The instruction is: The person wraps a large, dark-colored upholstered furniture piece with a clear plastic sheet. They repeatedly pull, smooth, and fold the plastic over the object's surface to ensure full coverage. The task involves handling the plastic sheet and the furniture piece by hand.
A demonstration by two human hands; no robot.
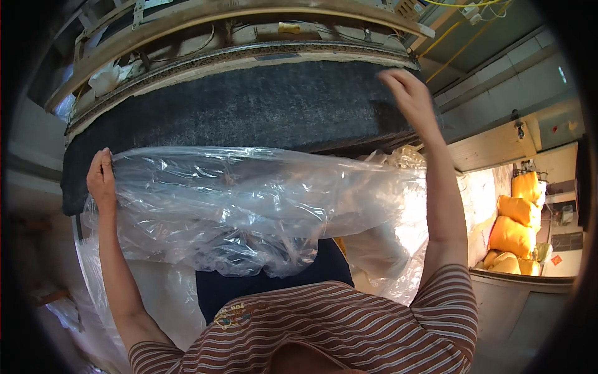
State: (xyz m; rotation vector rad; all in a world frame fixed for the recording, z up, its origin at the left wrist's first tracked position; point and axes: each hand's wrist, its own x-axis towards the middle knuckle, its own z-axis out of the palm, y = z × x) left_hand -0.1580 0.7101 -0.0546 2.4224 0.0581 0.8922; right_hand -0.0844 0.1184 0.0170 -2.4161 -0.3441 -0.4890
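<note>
A clear, wrinkled plastic sheet (249,187) spreads across the front of me and hangs down over my dark trousers. At its far left corner my left hand (101,177) pinches the sheet's edge between thumb and fingers. Beyond the sheet lies a long, dark grey fabric-like covering (249,106), running from left to right over a bench. Over the right end of this covering, my right hand (408,96) is raised, its fingers drawn together and pointing left. Whatever those fingers hold, if anything, is hidden.
A wooden rail (249,11) runs along the back, behind the dark covering. At the right, a wooden board (498,143) stands by an opening, beyond which yellow sacks (514,234) are piled. Yellow cables (448,47) hang at the upper right.
</note>
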